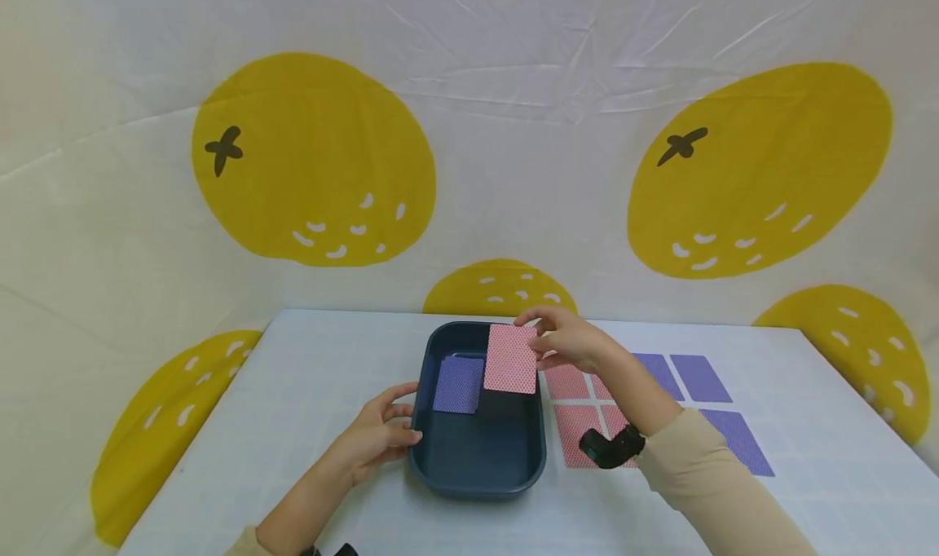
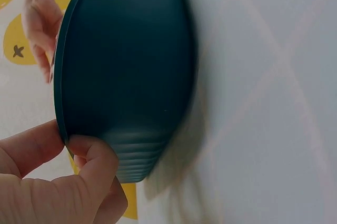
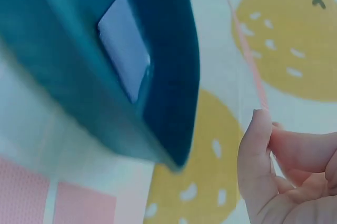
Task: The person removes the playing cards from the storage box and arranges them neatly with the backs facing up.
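In the head view a dark blue-green tray (image 1: pixel 480 466) stands on the table. My left hand (image 1: pixel 377 434) is at its left side; the left wrist view shows thumb and fingers pinching the tray's rim (image 2: pixel 59 92). Inside the tray, toward the upper left, lies a purple patterned playing card (image 1: pixel 459 385); whether others lie beneath it I cannot tell. Between thumb and fingers my right hand (image 1: pixel 568 340) pinches a red patterned playing card (image 1: pixel 509 359) by its right edge, above the tray's far right part. Edge-on, that card looks like a thin pink strip in the right wrist view.
Right of the tray, red-backed cards (image 1: pixel 575 425) lie in rows, partly covered by my right forearm. Purple-backed cards (image 1: pixel 700 378) lie farther right. A white tablecloth (image 1: pixel 352 348) covers the table, and a fruit-print curtain (image 1: pixel 528 173) hangs behind it.
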Motion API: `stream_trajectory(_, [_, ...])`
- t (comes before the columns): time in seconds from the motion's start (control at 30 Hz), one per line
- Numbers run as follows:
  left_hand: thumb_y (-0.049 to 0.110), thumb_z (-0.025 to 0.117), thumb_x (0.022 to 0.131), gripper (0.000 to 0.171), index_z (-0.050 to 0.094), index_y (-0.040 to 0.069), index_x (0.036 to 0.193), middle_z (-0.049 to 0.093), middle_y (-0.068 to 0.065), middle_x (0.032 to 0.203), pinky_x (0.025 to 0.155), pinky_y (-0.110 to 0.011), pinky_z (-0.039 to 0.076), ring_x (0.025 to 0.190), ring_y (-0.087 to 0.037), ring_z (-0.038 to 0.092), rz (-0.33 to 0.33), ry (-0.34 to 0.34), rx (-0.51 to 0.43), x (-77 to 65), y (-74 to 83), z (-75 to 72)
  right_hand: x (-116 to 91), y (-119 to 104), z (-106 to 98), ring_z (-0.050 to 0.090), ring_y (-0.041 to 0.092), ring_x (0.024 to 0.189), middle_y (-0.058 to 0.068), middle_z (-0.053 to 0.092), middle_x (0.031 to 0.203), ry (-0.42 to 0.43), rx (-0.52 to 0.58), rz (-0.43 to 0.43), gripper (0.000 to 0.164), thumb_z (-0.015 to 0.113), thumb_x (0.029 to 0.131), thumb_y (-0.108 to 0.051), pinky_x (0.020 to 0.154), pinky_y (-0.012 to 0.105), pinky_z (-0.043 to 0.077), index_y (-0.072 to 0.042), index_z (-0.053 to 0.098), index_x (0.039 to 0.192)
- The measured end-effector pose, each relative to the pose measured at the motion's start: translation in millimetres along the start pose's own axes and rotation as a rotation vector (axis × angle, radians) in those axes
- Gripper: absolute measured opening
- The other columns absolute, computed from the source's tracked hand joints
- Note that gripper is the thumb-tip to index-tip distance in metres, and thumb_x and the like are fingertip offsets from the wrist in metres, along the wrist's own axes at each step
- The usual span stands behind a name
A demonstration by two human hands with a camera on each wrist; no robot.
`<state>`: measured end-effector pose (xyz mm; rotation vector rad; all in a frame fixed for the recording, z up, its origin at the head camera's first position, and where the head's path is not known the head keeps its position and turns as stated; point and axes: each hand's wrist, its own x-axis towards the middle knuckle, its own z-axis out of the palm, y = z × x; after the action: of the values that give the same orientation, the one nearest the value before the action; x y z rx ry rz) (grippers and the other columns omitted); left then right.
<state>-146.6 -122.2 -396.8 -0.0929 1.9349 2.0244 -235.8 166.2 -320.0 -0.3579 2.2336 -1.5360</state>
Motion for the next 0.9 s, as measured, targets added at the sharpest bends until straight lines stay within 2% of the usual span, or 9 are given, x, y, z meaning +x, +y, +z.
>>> stream_trajectory(0.17, [-0.015,0.06,0.078,0.071,0.032,0.003,0.141,0.044,-0.016,0.108,0.065,-0.03,0.046,0.083,-0.02,0.047,-0.005,-0.002,-0.001,0.1,-2.5,-0.4,-19,13,-18,0.052,0.022,0.068,0.014,0.041,0.091,0.035,-0.038,0.016,0.033,0.052,0.089,0.001,0.065,0.033,0.054,0.002,0.047,0.122])
stream_trajectory(0.4, [-0.015,0.06,0.078,0.07,0.034,0.003,0.14,0.044,-0.017,0.108,0.065,-0.031,0.046,0.083,-0.02,0.046,-0.009,0.013,0.005,2.0,-1.8,-0.7,-53,28,-39,0.056,0.024,0.073,0.015,0.045,0.09,-0.004,-0.043,0.01,0.034,0.049,0.09,0.002,0.065,0.034,0.054,0.005,0.043,0.124])
stream_trajectory(0.5, [-0.015,0.06,0.078,0.071,0.032,0.003,0.141,0.045,-0.017,0.109,0.065,-0.03,0.046,0.083,-0.018,0.048,0.002,-0.006,0.002,2.1,-1.0,-2.3,-62,34,-45,0.056,0.022,0.073,0.015,0.046,0.09,-0.019,-0.039,0.004,0.035,0.049,0.09,0.002,0.063,0.032,0.053,0.005,0.042,0.124])
stream_trajectory(0.73, [-0.013,0.06,0.079,0.071,0.029,0.002,0.142,0.046,-0.016,0.108,0.064,-0.03,0.046,0.082,-0.016,0.051,0.018,-0.039,0.001,1.7,-1.6,-4.5,-79,56,-51,0.054,0.02,0.075,0.016,0.044,0.094,-0.035,-0.014,-0.002,0.04,0.053,0.09,-0.002,0.063,0.03,0.052,0.005,0.04,0.127])
stream_trajectory(0.9, [-0.013,0.06,0.08,0.071,0.03,0.002,0.142,0.046,-0.016,0.109,0.064,-0.03,0.045,0.082,-0.016,0.05,0.014,-0.035,0.009,2.0,-1.9,-3.6,-89,76,-43,0.053,0.02,0.073,0.014,0.043,0.093,-0.057,0.015,0.028,0.035,0.051,0.09,-0.001,0.061,0.029,0.051,0.004,0.041,0.123])
